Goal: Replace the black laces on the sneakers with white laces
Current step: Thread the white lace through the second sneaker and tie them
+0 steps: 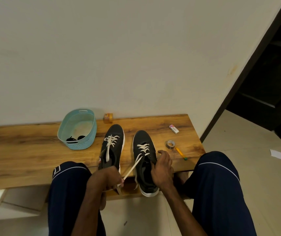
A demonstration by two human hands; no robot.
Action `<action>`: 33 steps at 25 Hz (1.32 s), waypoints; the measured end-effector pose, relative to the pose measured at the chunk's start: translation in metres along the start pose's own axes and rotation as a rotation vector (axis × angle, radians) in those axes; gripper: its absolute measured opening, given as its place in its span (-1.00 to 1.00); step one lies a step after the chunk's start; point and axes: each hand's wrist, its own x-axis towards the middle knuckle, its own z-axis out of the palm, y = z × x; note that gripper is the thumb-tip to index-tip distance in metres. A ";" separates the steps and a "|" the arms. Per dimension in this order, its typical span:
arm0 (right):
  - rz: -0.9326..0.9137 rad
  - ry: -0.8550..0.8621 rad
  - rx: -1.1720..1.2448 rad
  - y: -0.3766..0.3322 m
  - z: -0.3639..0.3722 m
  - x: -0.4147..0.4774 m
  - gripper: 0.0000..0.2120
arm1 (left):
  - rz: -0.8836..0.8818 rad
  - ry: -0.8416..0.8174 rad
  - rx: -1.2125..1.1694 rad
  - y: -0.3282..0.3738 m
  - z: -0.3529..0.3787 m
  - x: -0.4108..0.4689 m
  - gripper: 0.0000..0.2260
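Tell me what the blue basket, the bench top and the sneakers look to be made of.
The blue basket is likely moulded plastic, matte, with a dotted woven-look pattern and cut-out handles. The bench top is wood or wood-look laminate, smooth, with brown grain streaks. The sneakers seem to be dark matte fabric on white rubbery soles.

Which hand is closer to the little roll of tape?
The right hand. It holds the side of the nearer sneaker, just this side of the tape roll. The left hand is farther off, beyond that sneaker, pinching a white lace.
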 end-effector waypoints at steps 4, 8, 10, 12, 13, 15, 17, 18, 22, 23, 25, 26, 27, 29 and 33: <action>0.028 -0.024 0.006 0.001 0.000 0.001 -0.48 | 0.006 -0.054 -0.086 0.009 0.009 0.002 -0.82; 0.033 -0.028 0.000 0.002 0.001 0.001 -0.52 | 0.075 0.238 -0.004 0.023 0.016 0.011 -0.81; 0.041 -0.031 -0.005 0.002 0.002 0.001 -0.53 | 0.074 0.395 0.094 0.029 0.019 0.018 -0.79; 0.045 -0.031 -0.004 0.002 0.002 0.000 -0.53 | 0.082 0.524 0.093 0.038 0.021 0.024 -0.80; 0.045 -0.029 -0.004 0.002 0.002 0.000 -0.53 | 0.122 0.600 0.044 0.042 0.024 0.028 -0.82; 0.046 -0.024 -0.011 0.002 0.003 -0.001 -0.53 | 0.237 0.702 -0.111 0.049 0.032 0.036 -0.83; 0.045 -0.020 -0.023 0.001 0.003 -0.002 -0.54 | 0.298 0.694 -0.217 0.051 0.040 0.046 -0.81; 0.045 -0.020 -0.025 0.002 0.003 -0.002 -0.55 | 0.301 0.688 -0.238 0.051 0.044 0.051 -0.84; 0.039 -0.026 -0.025 0.003 0.004 -0.002 -0.55 | 0.308 0.648 -0.295 0.047 0.045 0.067 -0.96; 0.033 -0.027 -0.025 0.002 0.004 -0.001 -0.54 | 0.314 0.616 -0.376 0.047 0.043 0.069 -0.92; 0.014 -0.032 -0.023 0.002 0.002 -0.002 -0.52 | 0.312 0.493 -0.715 0.049 0.036 0.066 -0.78; 0.006 -0.034 -0.024 0.001 0.001 -0.003 -0.51 | 0.298 0.427 -0.902 0.050 0.031 0.060 -0.74; 0.000 -0.035 -0.028 0.000 -0.001 -0.003 -0.50 | 0.286 0.385 -1.043 0.050 0.025 0.051 -0.73; -0.039 -0.007 -0.017 -0.003 -0.007 -0.005 -0.51 | 0.338 0.352 -1.223 0.047 0.012 0.032 -0.75; -0.303 0.158 0.134 -0.030 -0.022 -0.014 -0.62 | 0.659 0.281 -1.641 0.034 -0.014 0.007 -0.72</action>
